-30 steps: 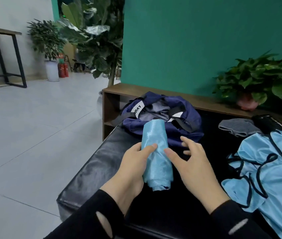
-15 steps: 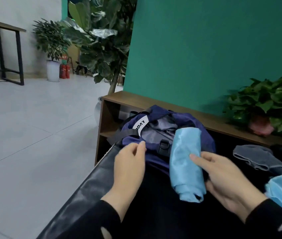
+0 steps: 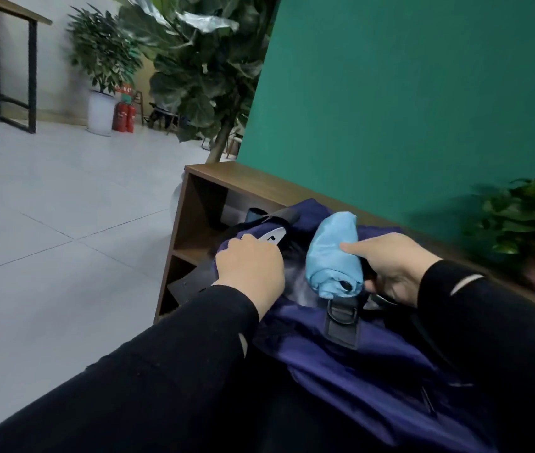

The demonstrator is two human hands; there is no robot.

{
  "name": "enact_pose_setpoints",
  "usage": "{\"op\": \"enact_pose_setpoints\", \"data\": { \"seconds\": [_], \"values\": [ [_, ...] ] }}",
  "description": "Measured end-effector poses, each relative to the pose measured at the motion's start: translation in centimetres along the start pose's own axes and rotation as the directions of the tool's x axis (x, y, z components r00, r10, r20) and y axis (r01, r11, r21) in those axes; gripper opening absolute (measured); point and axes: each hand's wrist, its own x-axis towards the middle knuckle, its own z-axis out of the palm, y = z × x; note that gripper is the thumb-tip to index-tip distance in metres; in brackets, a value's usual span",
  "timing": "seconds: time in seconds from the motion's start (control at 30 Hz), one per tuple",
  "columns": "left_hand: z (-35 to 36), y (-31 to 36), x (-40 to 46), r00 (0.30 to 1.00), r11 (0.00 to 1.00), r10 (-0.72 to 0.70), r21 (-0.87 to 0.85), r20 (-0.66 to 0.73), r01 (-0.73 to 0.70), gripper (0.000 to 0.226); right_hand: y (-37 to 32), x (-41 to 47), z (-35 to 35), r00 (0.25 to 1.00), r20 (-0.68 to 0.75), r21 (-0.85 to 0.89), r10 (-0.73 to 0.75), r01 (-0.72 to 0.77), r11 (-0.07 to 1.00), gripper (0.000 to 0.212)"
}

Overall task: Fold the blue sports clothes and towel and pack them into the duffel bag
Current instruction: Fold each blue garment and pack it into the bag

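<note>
Light-blue slippery fabric, rolled into a bundle (image 3: pixel 333 256), is held by the right hand (image 3: pixel 393 266), fingers wrapped round it, directly over the mouth of the navy duffel bag (image 3: pixel 374 364). The left hand (image 3: pixel 249 266), at nine o'clock of the roll, has its fingers closed on the bag's rim, holding the opening apart. Risk noted: the roll could unwind on release, being smooth cloth. Its lower end sits just above the strap buckle (image 3: pixel 341 313) at six o'clock and could snag there. Bag interior not visible.
</note>
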Motion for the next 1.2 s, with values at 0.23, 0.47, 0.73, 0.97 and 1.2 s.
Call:
{"op": "enact_pose_setpoints", "data": {
  "seconds": [0.23,0.47,0.73,0.97,1.2],
  "values": [
    [-0.4,0.3,-0.1,0.985,0.997,0.036,-0.067,-0.166,-0.047,0.031,3.2,1.4,1.7,0.995,0.067,-0.001,0.077,-0.078,0.997,0.016],
    [-1.7,-0.2,-1.4,0.895,0.86,-0.141,-0.5,-0.424,-0.101,0.02,2.5,3.3,2.3,0.998,0.044,0.044,0.046,-0.048,0.998,0.028],
    [-1.7,-0.5,-2.2,0.895,0.817,-0.148,-0.562,-0.42,-0.129,0.022,0.9,3.5,4.3,0.862,0.094,-0.846,-0.499,0.333,0.416,0.038],
    [-1.6,-0.2,-2.1,0.917,0.786,-0.175,-0.612,-0.359,-0.09,0.022,1.3,2.4,4.3,0.911,0.262,-0.654,-0.32,0.411,0.636,0.042],
    [-1.6,-0.1,-2.0,0.912,0.783,-0.172,-0.613,-0.372,-0.103,0.023,1.7,3.5,6.1,0.977,0.154,-0.125,-0.146,0.166,0.978,0.021]
  ]
}}
